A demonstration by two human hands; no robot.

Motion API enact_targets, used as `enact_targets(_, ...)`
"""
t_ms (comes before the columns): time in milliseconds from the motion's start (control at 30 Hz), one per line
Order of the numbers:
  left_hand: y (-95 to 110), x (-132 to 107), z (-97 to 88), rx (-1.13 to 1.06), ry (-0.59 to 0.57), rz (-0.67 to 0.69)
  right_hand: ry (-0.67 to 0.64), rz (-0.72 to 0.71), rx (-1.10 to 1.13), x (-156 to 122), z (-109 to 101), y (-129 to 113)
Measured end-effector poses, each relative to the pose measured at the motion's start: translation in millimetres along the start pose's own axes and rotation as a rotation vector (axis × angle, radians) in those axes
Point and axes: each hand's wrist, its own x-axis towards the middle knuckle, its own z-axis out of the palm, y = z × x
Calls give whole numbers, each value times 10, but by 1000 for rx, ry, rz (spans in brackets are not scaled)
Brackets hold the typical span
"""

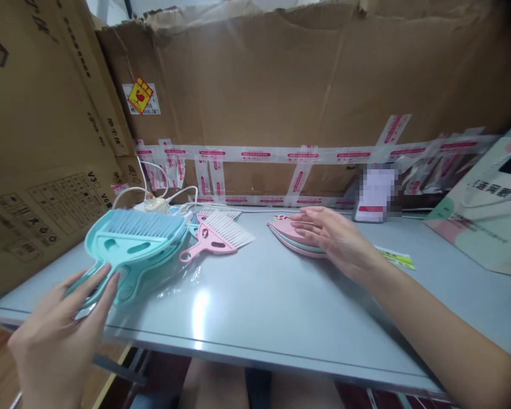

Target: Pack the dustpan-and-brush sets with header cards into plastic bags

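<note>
My left hand (63, 324) is closed around the handle end of a teal hand brush (134, 238) with blue bristles. This brush lies on a stack of teal dustpans (130, 287) at the left of the table. My right hand (334, 238) lies with outstretched fingers on a low stack of pink and teal dustpans (287, 238); its thumb is hidden. Between the hands, a small pink brush (215, 241) with white bristles rests on the table, and part of another brush shows behind it.
A large taped cardboard box (255, 85) stands along the back, another box (38, 142) at the left. A white power strip (155, 204) with cables sits behind the teal stack. A phone (370, 193) leans at the back right, near a printed carton (489, 204). A green-yellow card (396, 258) lies beside my right forearm.
</note>
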Motion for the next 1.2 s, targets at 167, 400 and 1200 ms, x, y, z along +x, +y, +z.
enact_targets(167,29,-100,120,227,-96,8,-4,-185,-306,50,-53,85)
enact_targets(400,43,-84,254,314,-263,-56,-55,-438,-1035,129,-117,167)
enact_targets(1200,895,482,1012,288,-1046,355,105,-505,-1787,10,-106,-158)
